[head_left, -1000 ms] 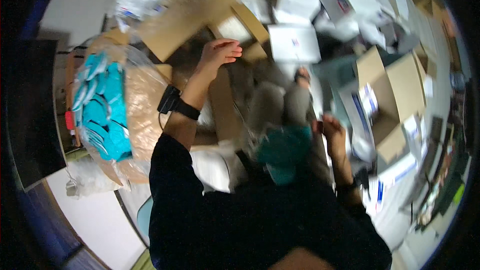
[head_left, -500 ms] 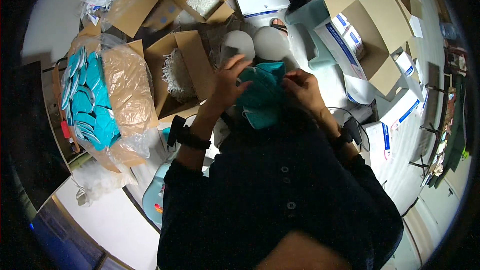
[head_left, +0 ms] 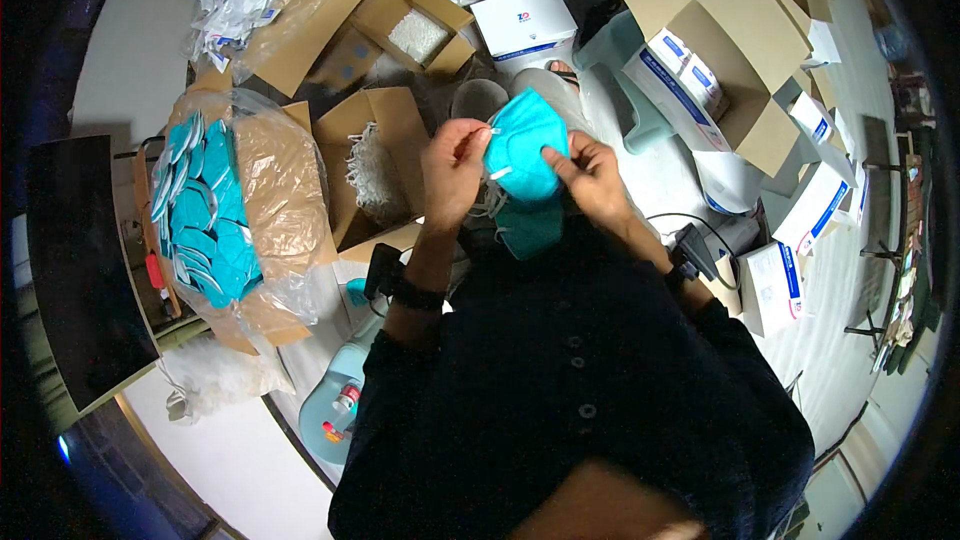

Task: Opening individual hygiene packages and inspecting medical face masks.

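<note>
Held mask: teal fold-style face mask [head_left: 528, 145], raised between both hands above the lap; two white strap ends show on its left side.
Left hand [head_left: 453, 175]: thumb and fingertips pinching at the mask's left edge; cannot tell whether fabric or strap is between them.
Right hand [head_left: 597, 180]: gripping the right edge, thumb flat on the front, fingers curled behind.
Lap: second teal mask [head_left: 530, 230], just below the held one.
Cord carton [head_left: 398, 125]: open, left of the knees, with white cords [head_left: 372, 180] inside.
Mask stock: pile of teal masks [head_left: 208, 215] beside brown paper [head_left: 282, 185], far left.
</note>
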`<state>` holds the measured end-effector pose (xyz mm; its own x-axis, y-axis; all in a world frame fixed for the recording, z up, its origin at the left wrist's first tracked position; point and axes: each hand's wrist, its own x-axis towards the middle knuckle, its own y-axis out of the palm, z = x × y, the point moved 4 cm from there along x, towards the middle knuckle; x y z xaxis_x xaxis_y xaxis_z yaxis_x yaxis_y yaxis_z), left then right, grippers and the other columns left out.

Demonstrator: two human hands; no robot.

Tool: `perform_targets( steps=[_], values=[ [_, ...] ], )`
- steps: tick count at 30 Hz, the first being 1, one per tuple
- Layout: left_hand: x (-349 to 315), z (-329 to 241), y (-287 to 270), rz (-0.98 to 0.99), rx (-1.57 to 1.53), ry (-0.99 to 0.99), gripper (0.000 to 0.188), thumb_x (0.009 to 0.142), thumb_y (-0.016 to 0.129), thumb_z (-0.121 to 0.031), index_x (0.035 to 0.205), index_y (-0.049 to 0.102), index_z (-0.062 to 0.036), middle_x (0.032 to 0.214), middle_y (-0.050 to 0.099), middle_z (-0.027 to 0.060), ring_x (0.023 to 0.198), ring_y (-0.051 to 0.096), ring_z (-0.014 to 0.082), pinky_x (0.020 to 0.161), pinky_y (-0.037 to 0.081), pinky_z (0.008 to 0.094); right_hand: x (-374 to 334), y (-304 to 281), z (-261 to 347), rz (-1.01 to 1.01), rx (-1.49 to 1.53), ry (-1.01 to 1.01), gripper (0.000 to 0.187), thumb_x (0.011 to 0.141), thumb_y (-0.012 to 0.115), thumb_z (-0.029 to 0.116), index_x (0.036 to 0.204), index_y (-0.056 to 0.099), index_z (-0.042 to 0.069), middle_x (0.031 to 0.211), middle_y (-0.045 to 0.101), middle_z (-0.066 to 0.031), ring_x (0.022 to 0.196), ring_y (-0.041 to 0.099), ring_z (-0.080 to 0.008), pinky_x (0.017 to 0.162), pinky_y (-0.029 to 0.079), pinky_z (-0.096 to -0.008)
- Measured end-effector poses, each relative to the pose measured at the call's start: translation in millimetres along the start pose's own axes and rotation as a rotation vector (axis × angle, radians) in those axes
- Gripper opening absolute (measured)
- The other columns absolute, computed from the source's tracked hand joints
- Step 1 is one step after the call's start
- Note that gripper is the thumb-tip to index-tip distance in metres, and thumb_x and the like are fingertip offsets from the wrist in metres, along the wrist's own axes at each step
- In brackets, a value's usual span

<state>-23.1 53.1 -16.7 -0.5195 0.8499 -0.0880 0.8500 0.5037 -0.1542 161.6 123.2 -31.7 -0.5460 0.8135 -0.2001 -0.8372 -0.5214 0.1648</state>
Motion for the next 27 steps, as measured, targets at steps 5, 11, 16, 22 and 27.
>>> perform_targets(
  steps=[5, 11, 16, 22, 27],
  values=[
    [-12.8, -34.9, 19.3, 0.247, -0.224, -0.195, 0.015, 0.091, 0.063, -0.015, 0.095, 0.06, -0.0007, 0.076, 0.063, 0.004, 0.056, 0.047, 0.0048, 0.05, 0.038, 0.0218, 27.8, -13.1, 29.1, -0.245, -0.035, -0.156, 0.015, 0.089, 0.064, 0.012, 0.084, 0.062, -0.002, 0.072, 0.059, 0.0004, 0.064, 0.049, -0.0063, 0.058, 0.041, -0.0234],
    [-19.5, -33.8, 11.1, 0.495, 0.03, -0.176, 0.017, 0.089, 0.065, -0.017, 0.091, 0.067, -0.0001, 0.072, 0.062, 0.001, 0.065, 0.053, 0.0055, 0.06, 0.041, 0.0203, 41.8, -38.6, 38.1, -0.271, -0.057, -0.193, 0.011, 0.089, 0.064, 0.009, 0.085, 0.064, -0.001, 0.074, 0.062, 0.0007, 0.065, 0.052, -0.0059, 0.059, 0.043, -0.0221],
    [-28.8, -53.9, -21.7, 0.632, -0.16, 0.011, 0.025, 0.094, 0.054, -0.015, 0.081, 0.067, 0.0017, 0.081, 0.066, 0.0089, 0.068, 0.058, 0.0098, 0.063, 0.043, 0.0217, 53.9, -85.1, 21.2, -0.313, 0.073, -0.013, 0.009, 0.088, 0.066, 0.01, 0.086, 0.065, 0.001, 0.073, 0.063, 0.0015, 0.063, 0.052, -0.0055, 0.058, 0.041, -0.021],
    [-18.0, -55.2, 16.3, 0.734, -0.328, -0.182, 0.04, 0.1, 0.036, -0.035, 0.101, 0.06, -0.003, 0.061, 0.047, 0.0004, 0.045, 0.032, 0.0054, 0.044, 0.024, 0.0206, 54.1, -104.8, -20.3, -0.281, -0.428, -0.098, 0.008, 0.086, 0.065, 0.008, 0.09, 0.065, 0.001, 0.073, 0.065, -0.0028, 0.064, 0.054, -0.0075, 0.06, 0.045, -0.0243],
    [-16.0, -15.5, 40.2, 0.746, -0.247, -0.449, 0.059, 0.099, 0.022, -0.053, 0.1, 0.059, -0.006, 0.054, 0.041, -0.0024, 0.044, 0.032, 0.0057, 0.042, 0.023, 0.0209, 35.2, -51.7, 37.1, -0.054, -0.46, -0.184, 0.026, 0.09, 0.06, 0.009, 0.115, 0.062, 0.008, 0.113, 0.064, -0.0029, 0.068, 0.056, -0.0082, 0.061, 0.048, -0.025]
  ],
)
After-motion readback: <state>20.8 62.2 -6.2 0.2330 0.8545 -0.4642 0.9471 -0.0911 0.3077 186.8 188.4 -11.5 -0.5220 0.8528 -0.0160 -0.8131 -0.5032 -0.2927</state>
